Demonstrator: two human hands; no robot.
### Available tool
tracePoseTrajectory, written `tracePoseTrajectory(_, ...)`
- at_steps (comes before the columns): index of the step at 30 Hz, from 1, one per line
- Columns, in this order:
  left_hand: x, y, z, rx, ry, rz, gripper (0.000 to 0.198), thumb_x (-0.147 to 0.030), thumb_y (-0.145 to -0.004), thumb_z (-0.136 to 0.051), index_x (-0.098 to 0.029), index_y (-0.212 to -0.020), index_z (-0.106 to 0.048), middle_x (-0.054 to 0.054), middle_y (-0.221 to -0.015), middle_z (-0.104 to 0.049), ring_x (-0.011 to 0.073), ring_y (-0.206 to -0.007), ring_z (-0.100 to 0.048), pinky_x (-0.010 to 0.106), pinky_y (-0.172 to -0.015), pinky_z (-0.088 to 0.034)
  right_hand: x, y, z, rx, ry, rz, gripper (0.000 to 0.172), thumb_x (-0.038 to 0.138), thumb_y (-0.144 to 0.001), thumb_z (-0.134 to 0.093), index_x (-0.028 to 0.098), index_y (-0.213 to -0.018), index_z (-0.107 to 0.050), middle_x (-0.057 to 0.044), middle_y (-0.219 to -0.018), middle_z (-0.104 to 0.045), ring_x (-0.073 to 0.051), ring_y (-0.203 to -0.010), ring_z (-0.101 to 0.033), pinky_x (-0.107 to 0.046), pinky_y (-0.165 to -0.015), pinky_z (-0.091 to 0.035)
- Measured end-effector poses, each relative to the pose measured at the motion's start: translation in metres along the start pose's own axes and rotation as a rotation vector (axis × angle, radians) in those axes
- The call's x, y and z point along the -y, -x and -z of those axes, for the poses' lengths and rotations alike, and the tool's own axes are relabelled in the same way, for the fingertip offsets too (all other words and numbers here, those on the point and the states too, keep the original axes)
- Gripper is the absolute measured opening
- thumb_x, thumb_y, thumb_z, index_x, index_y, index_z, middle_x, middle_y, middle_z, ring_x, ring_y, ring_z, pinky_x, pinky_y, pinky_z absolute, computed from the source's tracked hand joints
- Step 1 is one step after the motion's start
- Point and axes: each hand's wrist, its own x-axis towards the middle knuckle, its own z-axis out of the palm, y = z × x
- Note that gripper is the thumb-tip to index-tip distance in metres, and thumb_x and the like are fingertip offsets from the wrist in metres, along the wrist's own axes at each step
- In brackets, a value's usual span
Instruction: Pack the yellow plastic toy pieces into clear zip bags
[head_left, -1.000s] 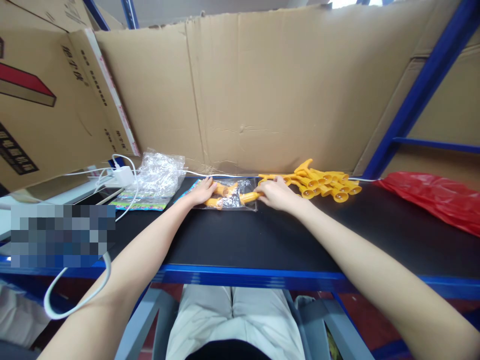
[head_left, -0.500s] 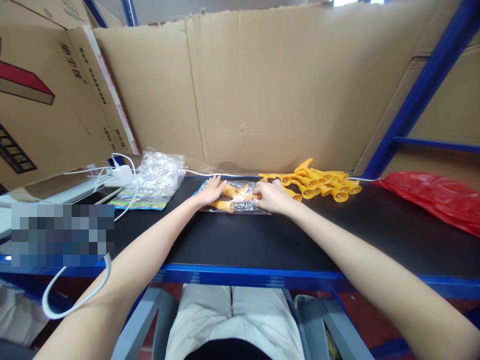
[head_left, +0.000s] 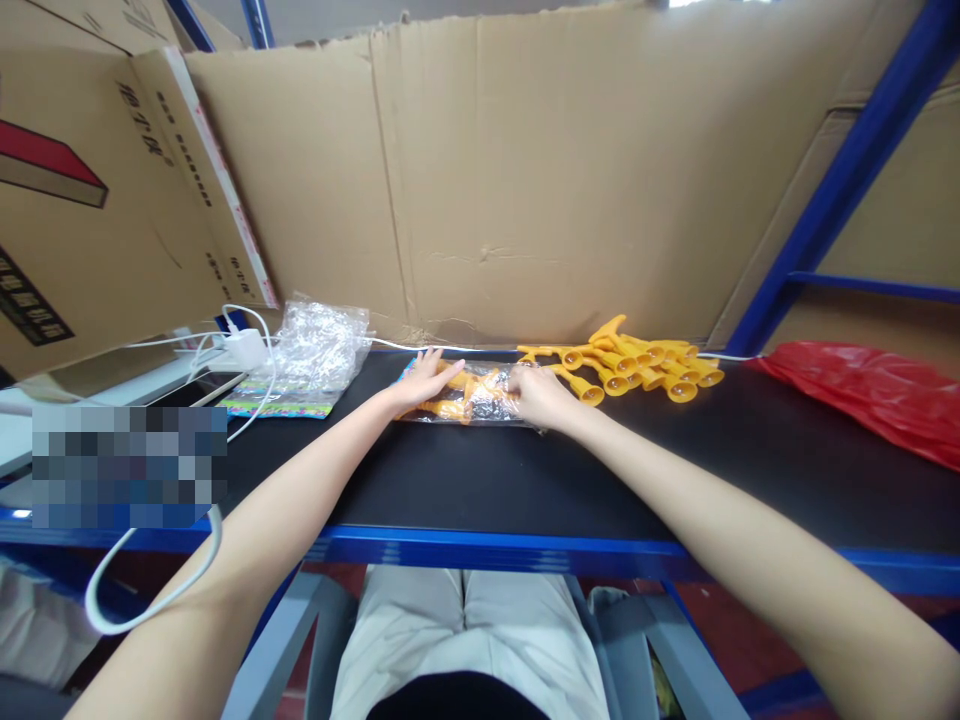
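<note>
A clear plastic bag [head_left: 499, 408] with yellow plastic pieces [head_left: 450, 409] inside lies flat near the back of the black table. My left hand [head_left: 427, 382] rests on the bag's left end, fingers spread and palm down. At its right end my right hand [head_left: 541, 394] is closed, its fingers curled against the plastic and the fingertips partly hidden. Just beyond that hand, a pile of yellow horn-shaped plastic pieces [head_left: 637, 368] with flared round ends lies against the cardboard.
Clear empty-looking bags [head_left: 322, 345] with a colourful printed edge lie at the left, near a white charger [head_left: 246, 348], cables and a phone [head_left: 196, 388]. A red plastic bag [head_left: 862, 395] is at the right. A cardboard wall [head_left: 570, 180] stands behind the table.
My right hand has curled further over the bag's right end. My left thumb has lifted and spread away from the fingers. The bag has hardly moved.
</note>
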Motion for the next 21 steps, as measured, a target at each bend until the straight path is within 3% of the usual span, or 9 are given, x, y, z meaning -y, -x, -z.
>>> tracePoseTrajectory(5,-0.004,0.004,0.003,0.046,0.024,0.018,0.085,-0.072,-0.078,-0.027,-0.019,-0.143,-0.019,0.010,-0.151,0.001,0.0272,-0.137,0.011,0.050,-0.109,-0.002,0.001,0.000,0.000,-0.025,-0.200,0.072,0.027,0.033,-0.082,-0.044,0.019,-0.072,-0.065,-0.004,-0.076,-0.063,-0.015,-0.070,-0.052,-0.025,-0.063,-0.027)
tracePoseTrajectory(11,-0.009,0.011,0.007,0.082,-0.008,-0.018,0.090,-0.075,-0.073,-0.035,-0.021,-0.143,-0.017,0.008,-0.151,0.004,0.0287,-0.136,0.013,0.052,-0.109,-0.002,0.005,0.001,-0.002,0.122,-0.029,-0.036,0.024,0.028,-0.080,-0.047,0.016,-0.064,-0.061,-0.003,-0.065,-0.061,-0.014,-0.063,-0.050,-0.027,-0.063,-0.024)
tracePoseTrajectory(16,-0.004,0.008,0.004,0.080,-0.110,-0.064,0.104,-0.073,-0.064,-0.051,-0.019,-0.144,-0.013,0.012,-0.151,0.002,0.0331,-0.136,0.010,0.054,-0.108,-0.004,0.002,0.001,0.005,0.132,-0.052,0.053,0.030,0.041,-0.084,-0.044,0.020,-0.085,-0.065,-0.004,-0.083,-0.063,-0.016,-0.076,-0.055,-0.025,-0.064,-0.028)
tracePoseTrajectory(21,-0.006,0.007,0.005,0.067,-0.036,-0.022,0.095,-0.073,-0.071,-0.042,-0.019,-0.144,-0.015,0.010,-0.151,0.002,0.0315,-0.136,0.010,0.052,-0.109,-0.004,0.005,0.003,0.018,0.092,0.166,-0.160,0.037,0.041,-0.086,-0.041,0.014,-0.096,-0.063,-0.013,-0.094,-0.065,-0.023,-0.082,-0.060,-0.030,-0.067,-0.037)
